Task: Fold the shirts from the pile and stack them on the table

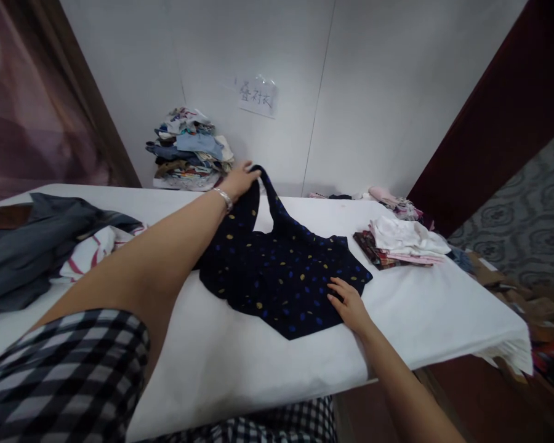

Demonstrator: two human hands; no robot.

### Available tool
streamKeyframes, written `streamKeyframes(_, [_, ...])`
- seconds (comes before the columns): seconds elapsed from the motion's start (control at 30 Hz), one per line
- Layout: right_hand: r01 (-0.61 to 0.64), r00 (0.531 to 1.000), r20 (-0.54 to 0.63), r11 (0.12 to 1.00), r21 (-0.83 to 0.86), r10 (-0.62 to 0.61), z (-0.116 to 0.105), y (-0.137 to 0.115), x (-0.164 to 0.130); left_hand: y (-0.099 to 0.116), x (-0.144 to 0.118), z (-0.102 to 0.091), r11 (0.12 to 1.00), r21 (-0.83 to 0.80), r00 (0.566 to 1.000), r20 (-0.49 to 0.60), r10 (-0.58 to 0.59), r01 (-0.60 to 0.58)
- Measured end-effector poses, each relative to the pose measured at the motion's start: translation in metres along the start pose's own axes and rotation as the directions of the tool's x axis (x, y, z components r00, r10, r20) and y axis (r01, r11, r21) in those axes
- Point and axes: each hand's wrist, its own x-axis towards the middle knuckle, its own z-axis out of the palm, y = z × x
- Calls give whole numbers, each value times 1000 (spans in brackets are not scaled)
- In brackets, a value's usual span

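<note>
The dark dotted garment (281,271) lies half-flattened mid-bench (240,363) — left hand (240,179) pinches its far strap, right hand (348,304) presses spread on the near hem. Folding looks barely begun; folded clothes (404,243) sit right — unfolded ones (50,246) wait left.

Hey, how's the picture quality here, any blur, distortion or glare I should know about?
Head view: wide-angle distortion bends the white table edge and stretches the near checked sleeve; the curtain at far left is blurred; lighting is soft and even, with no hard shadows or glare; the dark dotted top stays sharp under the left hand and right hand; the wall note is too soft to read.
</note>
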Motion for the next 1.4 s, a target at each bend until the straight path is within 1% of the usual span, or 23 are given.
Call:
streamKeyframes(0.03, [-4, 1000, -1, 1000, 13, 4, 0, 1, 0, 8, -7, 11, 999, 3, 999, 12, 41, -41])
streamKeyframes(0.1, [-9, 1000, 0, 999, 36, 9, 0, 1, 0, 14, -37, 33, 978, 59, 978, 75, 197, -202])
streamKeyframes(0.13, [-10, 1000, 1, 999, 44, 10, 0, 1, -1, 12, -58, 42, 948, 80, 946, 138, 294, -307])
streamKeyframes(0.17, [-11, 1000, 2, 999, 49, 11, 0, 1, -1, 7, -80, 50, 918, 85, 904, 231, 360, -388])
streamKeyframes(0.2, [-10, 1000, 4, 999, 51, 10, 0, 1, -1, -1, -104, 55, 887, 80, 849, 341, 404, -454])
streamKeyframes(0.23, [-7, 1000, 5, 999, 49, 7, 0, 1, -1, -12, -125, 59, 859, 89, 797, 432, 423, -504])
streamKeyframes(0.27, [-3, 1000, 6, 999, 45, 3, 0, 1, -1, -24, -145, 60, 841, 127, 770, 490, 408, -526])
streamKeyframes(0.3, [2, 1000, 6, 999, 40, -3, 0, 1, -1, -37, -162, 60, 837, 180, 771, 521, 365, -517])
streamKeyframes(0.33, [7, 1000, 6, 999, 33, -8, 0, 1, 0, -50, -175, 59, 838, 240, 787, 535, 307, -490])
streamKeyframes(0.4, [12, 1000, 6, 1000, 19, -12, 0, 1, 0, -74, -192, 54, 840, 358, 835, 519, 184, -407])
streamKeyframes(0.5, [11, 1000, 6, 1000, 10, -11, 0, 1, 0, -93, -199, 48, 820, 467, 876, 476, 83, -331])
streamKeyframes(0.57, [10, 1000, 3, 1000, 13, -10, 0, 1, 0, -92, -195, 43, 805, 496, 886, 458, 75, -325])
streamKeyframes(0.63, [7, 1000, 0, 1000, 18, -7, -1, 0, 0, -80, -187, 34, 794, 509, 894, 439, 92, -332])
streamKeyframes(0.7, [4, 1000, -2, 1000, 22, -4, -1, -1, 0, -61, -173, 19, 784, 519, 908, 397, 132, -341])
streamKeyframes(0.8, [2, 1000, -3, 1000, 18, -2, -1, -3, 0, -30, -145, -8, 778, 539, 942, 259, 212, -323])
streamKeyframes(0.87, [7, 1000, 0, 1000, 7, -7, -2, -4, 0, -16, -121, -24, 799, 553, 971, 110, 210, -235])
streamKeyframes(0.93, [14, 1000, 5, 1000, -1, -14, -2, -4, 0, -12, -96, -33, 825, 556, 991, -13, 136, -106])
streamKeyframes(1.0, [21, 1000, 8, 1000, -1, -21, -2, -3, 0, -17, -77, -35, 833, 554, 998, -63, 23, 16])
streamKeyframes(1.07, [22, 1000, 4, 1000, 5, -22, -2, -2, 0, -28, -69, -29, 826, 555, 995, -60, -79, 99])
streamKeyframes(1.13, [18, 1000, -1, 1000, 16, -18, -1, -1, 0, -38, -75, -18, 829, 541, 988, -29, -153, 144])
streamKeyframes(1.23, [10, 1000, -6, 1000, 30, -9, 0, -1, -1, -45, -108, 3, 855, 503, 982, 59, -178, 125])
streamKeyframes(1.3, [6, 1000, -5, 999, 34, -6, 0, 0, 0, -47, -141, 15, 897, 440, 979, 154, -135, 54])
streamKeyframes(1.4, [0, 1000, -1, 999, 41, 0, -1, -1, 0, -54, -195, 28, 964, 233, 950, 308, 50, -126])
